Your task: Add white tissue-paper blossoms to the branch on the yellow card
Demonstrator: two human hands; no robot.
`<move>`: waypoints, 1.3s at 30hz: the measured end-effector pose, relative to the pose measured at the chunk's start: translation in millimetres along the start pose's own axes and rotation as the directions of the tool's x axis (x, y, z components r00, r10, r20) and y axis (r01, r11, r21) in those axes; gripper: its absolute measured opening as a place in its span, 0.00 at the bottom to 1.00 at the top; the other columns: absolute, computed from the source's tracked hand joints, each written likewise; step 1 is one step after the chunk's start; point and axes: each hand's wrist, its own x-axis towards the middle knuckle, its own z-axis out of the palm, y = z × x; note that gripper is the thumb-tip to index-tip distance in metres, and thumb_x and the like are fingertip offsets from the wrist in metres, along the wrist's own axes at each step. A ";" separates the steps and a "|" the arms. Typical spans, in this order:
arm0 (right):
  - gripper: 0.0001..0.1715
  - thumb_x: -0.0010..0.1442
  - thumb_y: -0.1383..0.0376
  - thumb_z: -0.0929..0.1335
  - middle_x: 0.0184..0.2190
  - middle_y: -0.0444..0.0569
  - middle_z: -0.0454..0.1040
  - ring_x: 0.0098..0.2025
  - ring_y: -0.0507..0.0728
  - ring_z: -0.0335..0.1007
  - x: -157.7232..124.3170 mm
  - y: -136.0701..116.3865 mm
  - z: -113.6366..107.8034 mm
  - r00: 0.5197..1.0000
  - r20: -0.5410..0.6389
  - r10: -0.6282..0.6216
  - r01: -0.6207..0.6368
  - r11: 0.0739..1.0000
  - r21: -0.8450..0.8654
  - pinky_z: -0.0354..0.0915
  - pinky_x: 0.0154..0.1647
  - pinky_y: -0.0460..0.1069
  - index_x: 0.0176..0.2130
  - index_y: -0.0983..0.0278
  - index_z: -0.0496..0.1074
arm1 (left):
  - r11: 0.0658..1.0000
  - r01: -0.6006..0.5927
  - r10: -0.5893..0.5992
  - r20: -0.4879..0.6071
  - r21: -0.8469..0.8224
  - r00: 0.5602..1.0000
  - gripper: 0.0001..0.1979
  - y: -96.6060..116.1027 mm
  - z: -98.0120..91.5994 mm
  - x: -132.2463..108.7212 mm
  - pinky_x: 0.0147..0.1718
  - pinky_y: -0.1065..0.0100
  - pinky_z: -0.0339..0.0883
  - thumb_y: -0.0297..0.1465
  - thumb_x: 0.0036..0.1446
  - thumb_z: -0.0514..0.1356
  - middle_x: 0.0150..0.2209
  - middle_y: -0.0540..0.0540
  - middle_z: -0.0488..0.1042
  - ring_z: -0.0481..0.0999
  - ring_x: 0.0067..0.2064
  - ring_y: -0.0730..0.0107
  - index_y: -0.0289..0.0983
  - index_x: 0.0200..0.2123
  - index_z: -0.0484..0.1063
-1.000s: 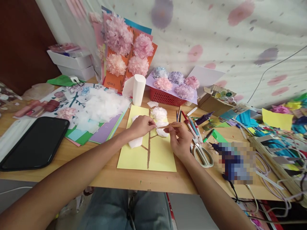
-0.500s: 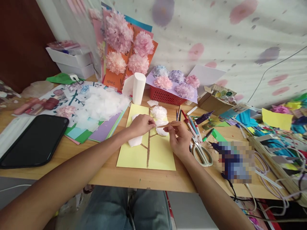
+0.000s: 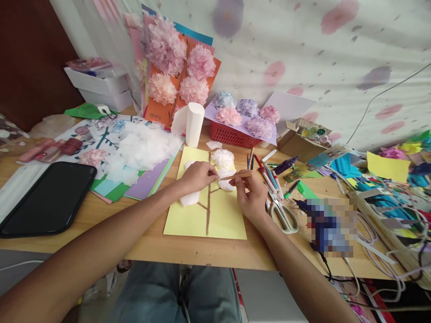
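A yellow sheet (image 3: 225, 220) with a brown drawn branch lies on the table. On its upper part sits a white ruffled paper flower (image 3: 223, 158), with white tissue (image 3: 227, 183) just below it. My right hand (image 3: 252, 194) pinches a thin wooden stick (image 3: 240, 176) that points left over the tissue. Close to the stick's tip, my left hand (image 3: 200, 175) has its thumb and fingertips pressed together; what they hold, if anything, is too small to make out. Folded white tissue (image 3: 189, 198) lies partly under my left hand.
Scissors (image 3: 283, 214) and several markers (image 3: 269, 177) lie right of the sheet. A white roll (image 3: 195, 123) and a red basket (image 3: 232, 134) stand behind it. A black tablet (image 3: 49, 197) and a tissue pile (image 3: 144, 143) are at left; cables run along the right.
My right hand and the wooden stick have shifted very slightly left. My left hand has hardly moved.
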 end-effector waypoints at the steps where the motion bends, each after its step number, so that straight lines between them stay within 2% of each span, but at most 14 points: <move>1: 0.08 0.70 0.66 0.63 0.34 0.47 0.74 0.32 0.52 0.76 0.1 0.2 0.1 1.000 0.009 -0.008 0.008 1.000 -0.006 0.74 0.28 0.46 0.38 0.61 0.69 | 1.000 -0.003 0.003 0.004 0.006 1.000 0.08 0.2 -0.1 -0.3 0.35 0.66 0.64 0.31 0.57 0.62 0.35 0.46 0.83 0.79 0.37 0.61 0.38 0.33 0.82; 8: 0.07 0.69 0.69 0.62 0.36 0.46 0.74 0.32 0.52 0.77 -1.0 4.1 0.5 0.995 0.074 -0.074 0.079 0.995 -0.067 0.73 0.31 0.46 0.39 0.60 0.67 | 1.000 0.012 -0.012 0.016 0.009 1.000 0.08 2.2 -0.9 -1.3 0.34 0.66 0.62 0.31 0.58 0.61 0.36 0.45 0.83 0.79 0.38 0.61 0.37 0.33 0.82; 17: 0.08 0.68 0.72 0.62 0.35 0.46 0.75 0.30 0.52 0.76 -1.3 5.0 0.7 0.982 0.116 -0.146 0.164 0.974 -0.159 0.67 0.28 0.45 0.39 0.60 0.66 | 0.999 0.003 -0.003 0.026 0.032 1.000 0.09 -0.5 1.0 -0.5 0.33 0.67 0.60 0.29 0.59 0.61 0.36 0.44 0.82 0.78 0.38 0.63 0.35 0.35 0.82; 20: 0.07 0.68 0.71 0.63 0.36 0.47 0.76 0.31 0.52 0.77 -3.3 6.1 0.7 0.990 0.076 -0.118 0.128 0.980 -0.152 0.68 0.27 0.45 0.40 0.60 0.67 | 0.999 0.011 -0.012 0.018 0.034 1.000 0.09 -0.5 1.5 -0.3 0.33 0.67 0.61 0.29 0.59 0.61 0.36 0.44 0.82 0.78 0.38 0.63 0.35 0.35 0.83; 24: 0.06 0.68 0.70 0.63 0.37 0.48 0.75 0.33 0.53 0.78 -5.7 6.8 -2.0 0.992 -0.087 -0.093 0.086 0.993 -0.079 0.74 0.32 0.47 0.40 0.60 0.68 | 1.000 0.015 -0.015 -0.011 0.017 1.000 0.09 -1.6 2.8 0.0 0.33 0.66 0.61 0.30 0.59 0.62 0.35 0.44 0.82 0.78 0.37 0.62 0.35 0.36 0.83; 26: 0.06 0.68 0.70 0.64 0.37 0.48 0.75 0.33 0.53 0.79 -6.4 6.5 -3.3 0.988 -0.131 -0.083 0.078 0.996 -0.043 0.75 0.32 0.48 0.40 0.60 0.68 | 1.000 0.009 -0.009 -0.022 0.005 1.000 0.09 -2.2 3.5 0.1 0.33 0.66 0.61 0.30 0.58 0.62 0.35 0.44 0.82 0.78 0.36 0.62 0.35 0.36 0.83; 34: 0.06 0.69 0.69 0.64 0.36 0.48 0.76 0.33 0.53 0.78 -6.7 6.3 0.3 0.996 -0.066 -0.054 0.054 0.999 -0.006 0.76 0.32 0.48 0.39 0.61 0.69 | 1.000 -0.020 0.019 -0.082 -0.013 0.996 0.10 -4.5 3.5 0.3 0.35 0.66 0.64 0.29 0.58 0.60 0.34 0.44 0.82 0.78 0.36 0.62 0.35 0.33 0.83; 39: 0.07 0.68 0.70 0.64 0.37 0.48 0.77 0.35 0.53 0.78 -7.1 7.1 -0.7 0.998 -0.058 -0.035 0.036 0.999 0.010 0.77 0.34 0.48 0.39 0.61 0.70 | 0.999 -0.010 0.001 -0.173 -0.047 0.985 0.09 -4.7 6.0 1.4 0.37 0.67 0.68 0.25 0.56 0.59 0.33 0.44 0.82 0.79 0.36 0.63 0.34 0.31 0.81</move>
